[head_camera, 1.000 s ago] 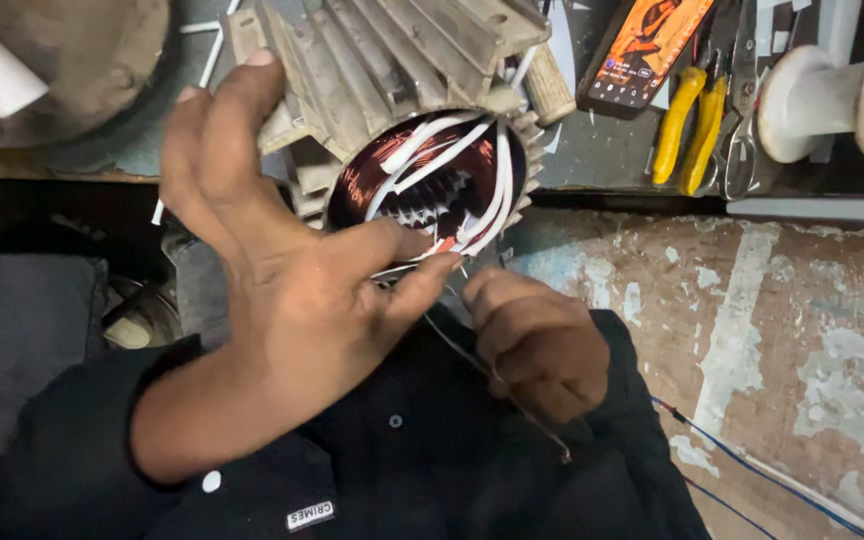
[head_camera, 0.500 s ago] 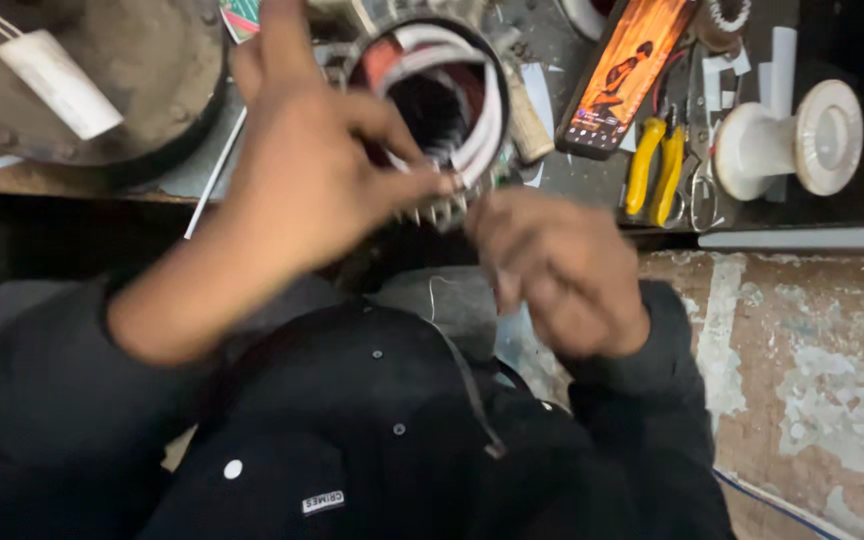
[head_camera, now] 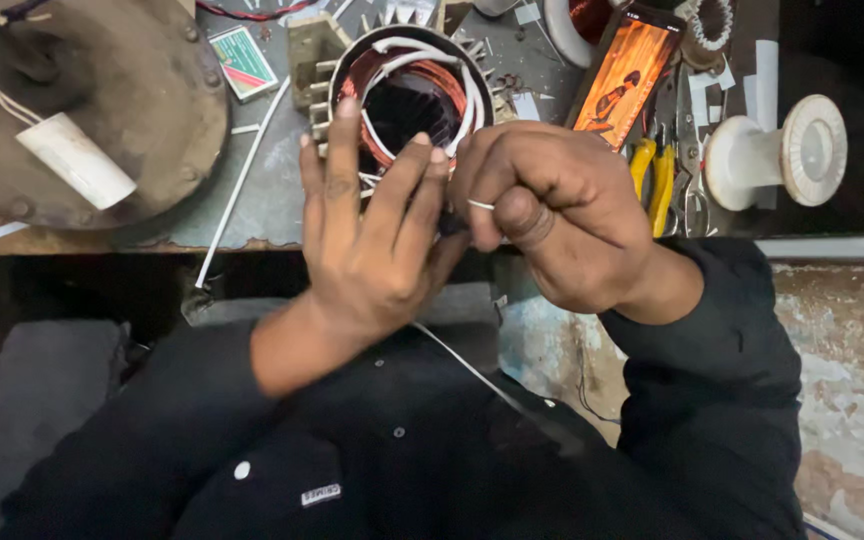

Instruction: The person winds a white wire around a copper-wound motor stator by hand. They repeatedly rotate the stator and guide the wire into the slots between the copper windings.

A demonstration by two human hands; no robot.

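Note:
A finned grey motor stator (head_camera: 407,85) with copper windings and white sleeved leads stands on the bench edge, its open bore facing me. My left hand (head_camera: 367,235) is spread flat against its near rim, fingers apart. My right hand (head_camera: 542,215) is closed beside it, pinching a thin white sleeve (head_camera: 481,205) between thumb and fingers. A thin white lead (head_camera: 462,365) trails down from the hands across my dark shirt.
A large round metal motor housing (head_camera: 102,110) with a white cylinder sits at left. A small green box (head_camera: 243,62), a phone with a lit orange screen (head_camera: 624,72), yellow-handled pliers (head_camera: 652,170) and a white spool (head_camera: 777,150) lie on the bench. A long white stick (head_camera: 242,185) lies there too.
The view has shifted so the stator sits higher and its bore faces me. My left hand came off the stator body and spread against its rim; my right hand rose to its edge.

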